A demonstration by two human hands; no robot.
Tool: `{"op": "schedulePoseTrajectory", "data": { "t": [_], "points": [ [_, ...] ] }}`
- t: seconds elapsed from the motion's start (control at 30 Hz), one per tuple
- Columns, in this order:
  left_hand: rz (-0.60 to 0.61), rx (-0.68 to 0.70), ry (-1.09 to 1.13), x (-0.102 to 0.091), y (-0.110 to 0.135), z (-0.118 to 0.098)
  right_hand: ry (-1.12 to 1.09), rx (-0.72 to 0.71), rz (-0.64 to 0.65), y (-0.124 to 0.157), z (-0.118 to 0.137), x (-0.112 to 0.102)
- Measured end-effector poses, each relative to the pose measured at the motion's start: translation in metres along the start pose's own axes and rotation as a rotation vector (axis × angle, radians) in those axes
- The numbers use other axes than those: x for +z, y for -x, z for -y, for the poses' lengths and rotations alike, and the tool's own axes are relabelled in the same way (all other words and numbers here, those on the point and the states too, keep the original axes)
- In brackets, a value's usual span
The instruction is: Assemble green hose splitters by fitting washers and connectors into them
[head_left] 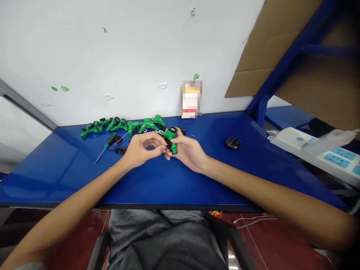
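Note:
A green plastic hose splitter (pixel 170 134) with a black ring on top is held above the table by my right hand (pixel 192 152), its thumb and fingers wrapped round the body. From the other side, my left hand (pixel 142 150) comes up to the splitter with thumb and forefinger pinched together. What sits in that pinch is too small to make out. A small dark part (pixel 168 145) shows on the splitter beside the left fingertips. Part of the splitter is covered by the fingers of both hands.
Several green splitters (pixel 147 125) line the back of the blue table (pixel 180 187). A green-handled screwdriver (pixel 110 140), a smaller red one (pixel 114 144) and black rings (pixel 121 150) lie left. A round black object (pixel 233 143) and a white power strip (pixel 317 150) are right.

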State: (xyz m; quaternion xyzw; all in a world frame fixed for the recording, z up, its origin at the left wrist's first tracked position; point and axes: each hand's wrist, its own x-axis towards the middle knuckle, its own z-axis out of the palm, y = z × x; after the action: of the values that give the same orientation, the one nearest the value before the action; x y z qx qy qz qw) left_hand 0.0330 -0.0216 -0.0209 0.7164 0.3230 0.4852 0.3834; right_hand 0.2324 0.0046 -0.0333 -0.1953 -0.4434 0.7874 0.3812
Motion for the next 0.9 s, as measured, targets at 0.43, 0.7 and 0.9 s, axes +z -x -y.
{"op": "schedulePoseTrajectory", "data": {
  "t": [0.43, 0.7, 0.9],
  "points": [
    [-0.008, -0.036, -0.038, -0.001, 0.0, 0.0, 0.084, -0.028, -0.003, -0.002, -0.004, -0.002],
    [-0.022, -0.121, -0.045, -0.004, -0.001, 0.005, 0.297, -0.097, -0.054, -0.009, -0.012, -0.01],
    [-0.042, -0.149, -0.026, -0.003, -0.001, 0.005, 0.367, -0.15, -0.062, -0.011, -0.013, -0.012]
  ]
}}
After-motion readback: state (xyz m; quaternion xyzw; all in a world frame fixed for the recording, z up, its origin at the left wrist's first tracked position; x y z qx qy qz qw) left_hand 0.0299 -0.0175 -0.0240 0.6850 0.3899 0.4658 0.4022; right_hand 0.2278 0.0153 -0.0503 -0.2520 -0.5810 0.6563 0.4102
